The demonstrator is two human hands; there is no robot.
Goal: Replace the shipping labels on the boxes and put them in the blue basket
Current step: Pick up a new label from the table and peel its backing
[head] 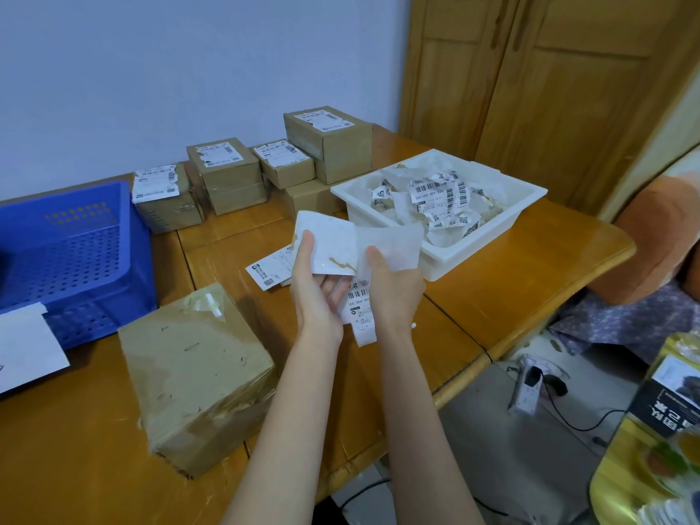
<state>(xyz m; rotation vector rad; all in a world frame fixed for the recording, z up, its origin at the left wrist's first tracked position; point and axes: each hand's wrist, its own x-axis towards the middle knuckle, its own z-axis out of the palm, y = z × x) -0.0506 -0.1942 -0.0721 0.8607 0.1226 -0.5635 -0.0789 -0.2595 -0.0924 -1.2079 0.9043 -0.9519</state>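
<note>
Both hands pinch paper: left hand [316, 282] holds the label [327, 246], right hand [394, 282] peels its backing [394, 244]. Bare box [197, 377] sits just left of them. Sticky label could fold onto itself if it's yanked.

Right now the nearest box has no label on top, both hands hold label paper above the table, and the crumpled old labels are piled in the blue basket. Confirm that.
One detail is wrong: the crumpled old labels are piled in the white tray, not the blue basket, as the head view shows. The rest stands.
</note>
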